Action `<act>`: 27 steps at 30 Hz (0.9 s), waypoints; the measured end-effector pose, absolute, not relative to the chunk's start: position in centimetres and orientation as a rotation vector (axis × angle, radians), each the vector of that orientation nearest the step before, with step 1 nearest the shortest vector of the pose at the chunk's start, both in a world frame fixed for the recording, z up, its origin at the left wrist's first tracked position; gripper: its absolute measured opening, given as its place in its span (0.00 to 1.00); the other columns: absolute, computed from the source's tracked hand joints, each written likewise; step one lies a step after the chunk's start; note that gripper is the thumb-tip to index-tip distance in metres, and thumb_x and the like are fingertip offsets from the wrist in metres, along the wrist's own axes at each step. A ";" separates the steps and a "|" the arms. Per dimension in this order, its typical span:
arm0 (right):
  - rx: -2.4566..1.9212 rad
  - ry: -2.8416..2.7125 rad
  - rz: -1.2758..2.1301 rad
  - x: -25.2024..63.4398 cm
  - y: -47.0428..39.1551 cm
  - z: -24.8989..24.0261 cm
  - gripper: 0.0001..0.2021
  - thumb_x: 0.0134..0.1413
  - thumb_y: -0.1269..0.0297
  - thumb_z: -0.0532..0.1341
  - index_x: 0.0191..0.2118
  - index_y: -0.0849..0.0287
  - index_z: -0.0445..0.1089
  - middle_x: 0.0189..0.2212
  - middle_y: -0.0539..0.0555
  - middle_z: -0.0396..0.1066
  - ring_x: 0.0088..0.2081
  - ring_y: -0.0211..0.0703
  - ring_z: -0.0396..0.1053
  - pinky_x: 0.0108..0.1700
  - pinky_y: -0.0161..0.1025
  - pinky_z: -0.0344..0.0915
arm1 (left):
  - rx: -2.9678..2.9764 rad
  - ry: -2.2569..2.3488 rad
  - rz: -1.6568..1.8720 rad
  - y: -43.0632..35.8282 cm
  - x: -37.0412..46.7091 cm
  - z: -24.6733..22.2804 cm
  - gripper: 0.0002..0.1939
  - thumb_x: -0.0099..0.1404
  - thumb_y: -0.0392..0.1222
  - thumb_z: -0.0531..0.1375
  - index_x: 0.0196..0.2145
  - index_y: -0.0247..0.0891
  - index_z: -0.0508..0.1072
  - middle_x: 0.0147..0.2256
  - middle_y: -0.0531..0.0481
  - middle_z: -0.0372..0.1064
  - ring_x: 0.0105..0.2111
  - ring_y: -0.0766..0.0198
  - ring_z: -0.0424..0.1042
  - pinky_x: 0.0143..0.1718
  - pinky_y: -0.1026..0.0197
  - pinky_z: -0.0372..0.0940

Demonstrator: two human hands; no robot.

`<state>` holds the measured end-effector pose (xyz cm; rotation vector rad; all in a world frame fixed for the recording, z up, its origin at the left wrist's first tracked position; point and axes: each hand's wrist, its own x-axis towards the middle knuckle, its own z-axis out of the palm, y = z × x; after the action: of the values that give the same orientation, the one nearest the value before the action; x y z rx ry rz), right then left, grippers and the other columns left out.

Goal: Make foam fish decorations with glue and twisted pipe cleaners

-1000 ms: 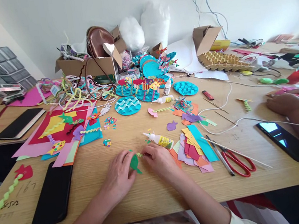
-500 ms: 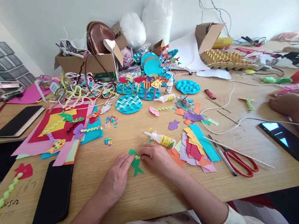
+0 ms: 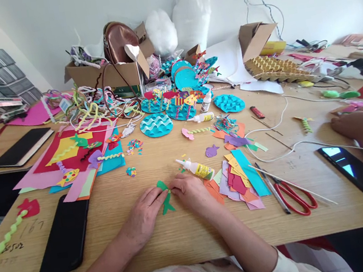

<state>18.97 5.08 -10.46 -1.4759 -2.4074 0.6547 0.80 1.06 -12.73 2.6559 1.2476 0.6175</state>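
Note:
A green paper fish cutout (image 3: 166, 198) lies flat on the wooden table (image 3: 183, 238) between my two hands. My left hand (image 3: 143, 214) rests with its fingertips on the cutout's left edge. My right hand (image 3: 189, 189) pinches the cutout's right side, where a small yellow-green twisted piece sits. A small glue bottle (image 3: 196, 168) lies just beyond my right hand. A stack of coloured paper scraps (image 3: 239, 179) lies to the right of it.
A black phone (image 3: 63, 237) lies at my left, red-handled scissors (image 3: 294, 196) and thin sticks at my right. Another person's hand (image 3: 359, 125) and phone (image 3: 355, 169) are at far right. Teal discs (image 3: 156, 125), coloured sheets (image 3: 75, 156), cardboard boxes (image 3: 107, 76) and pipe cleaners fill the back.
The green cutout, held up edge-on a second ago, now lies flat on the table. My left hand has slid slightly back from it; my right hand stays at its right edge.

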 end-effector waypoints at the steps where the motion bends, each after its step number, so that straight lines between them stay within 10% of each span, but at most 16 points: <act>1: -1.477 -2.410 0.652 19.0 5.0 -10.5 0.08 0.54 0.74 0.57 0.31 0.58 0.74 0.30 0.51 0.71 0.35 0.38 0.67 0.33 0.32 0.57 | 2.664 1.251 0.614 1.1 0.9 -12.7 0.20 0.66 0.29 0.45 0.51 0.37 0.67 0.45 0.43 0.68 0.47 0.59 0.66 0.50 0.52 0.66; 27: -1.481 -2.538 0.310 19.2 4.1 -10.5 0.09 0.57 0.74 0.55 0.30 0.57 0.70 0.30 0.52 0.68 0.34 0.41 0.63 0.32 0.35 0.55 | 2.846 1.320 0.461 1.4 1.6 -12.7 0.16 0.67 0.32 0.47 0.47 0.33 0.70 0.42 0.43 0.69 0.44 0.57 0.66 0.47 0.54 0.66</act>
<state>19.16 4.07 -10.45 -1.4813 -2.5377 0.3097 1.65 1.42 -12.65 2.8459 1.3199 0.4608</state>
